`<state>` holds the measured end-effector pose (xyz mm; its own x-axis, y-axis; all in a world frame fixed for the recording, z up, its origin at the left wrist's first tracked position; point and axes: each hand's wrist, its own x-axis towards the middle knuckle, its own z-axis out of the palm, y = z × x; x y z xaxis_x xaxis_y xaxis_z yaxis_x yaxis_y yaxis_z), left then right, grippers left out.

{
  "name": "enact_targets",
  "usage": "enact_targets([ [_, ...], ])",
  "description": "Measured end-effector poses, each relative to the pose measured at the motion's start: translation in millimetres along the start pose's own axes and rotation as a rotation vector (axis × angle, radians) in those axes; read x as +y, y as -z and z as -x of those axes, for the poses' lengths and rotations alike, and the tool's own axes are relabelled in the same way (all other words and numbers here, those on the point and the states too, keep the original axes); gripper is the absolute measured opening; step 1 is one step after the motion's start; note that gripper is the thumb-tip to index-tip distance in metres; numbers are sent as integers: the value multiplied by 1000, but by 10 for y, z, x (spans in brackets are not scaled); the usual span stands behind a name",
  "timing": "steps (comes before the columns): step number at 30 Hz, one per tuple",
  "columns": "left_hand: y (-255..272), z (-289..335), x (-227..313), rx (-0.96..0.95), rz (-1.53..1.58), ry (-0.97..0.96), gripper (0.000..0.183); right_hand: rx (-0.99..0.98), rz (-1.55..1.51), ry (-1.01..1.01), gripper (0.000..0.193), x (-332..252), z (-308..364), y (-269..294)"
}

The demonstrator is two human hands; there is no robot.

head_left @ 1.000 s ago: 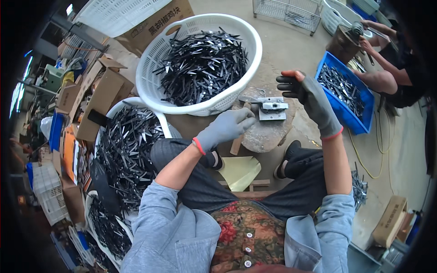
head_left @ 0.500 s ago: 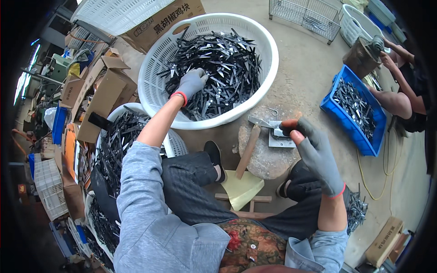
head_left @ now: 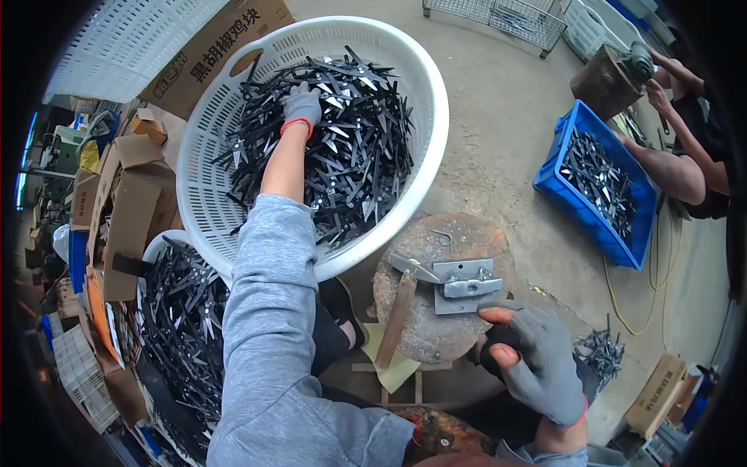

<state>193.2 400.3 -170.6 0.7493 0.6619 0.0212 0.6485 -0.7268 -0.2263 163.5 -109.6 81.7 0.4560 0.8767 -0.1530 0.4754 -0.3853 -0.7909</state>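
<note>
My left hand, in a grey glove, reaches into the white basket on a heap of dark scissor blades with shiny tips. Its fingertips point down among the blades and are hidden, so their grip does not show. My right hand, its glove leaving the thumb and forefinger tips bare, hovers at the near right of a round block. Thumb and forefinger stand apart with nothing visible between them. On the block lie a metal fixture on a plate, a hammer with a wooden handle, and a bent wire hook.
More blades fill a second white basket at the left, beside cardboard boxes. A blue crate of blades stands at the right, near another person's arms. A loose blade pile and a yellow cord lie on the floor.
My left hand has reached farther into the heap. My right hand has drawn back from the fixture toward me. The whole view has shifted.
</note>
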Motion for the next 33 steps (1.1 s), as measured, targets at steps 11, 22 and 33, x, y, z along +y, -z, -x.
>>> enact_targets([
  [11, 48, 734, -51, 299, 220, -296, 26, 9, 1, 99, 31, -54, 41, -25],
  [22, 2583, 2688, 180, -402, 1621, -204, 20, 334, -287, 64, 30, -25, 76, -273],
  [33, 2877, 3701, 624, -388, 1802, -275, 24, 140, -729, 58, 38, -100, 84, -549],
])
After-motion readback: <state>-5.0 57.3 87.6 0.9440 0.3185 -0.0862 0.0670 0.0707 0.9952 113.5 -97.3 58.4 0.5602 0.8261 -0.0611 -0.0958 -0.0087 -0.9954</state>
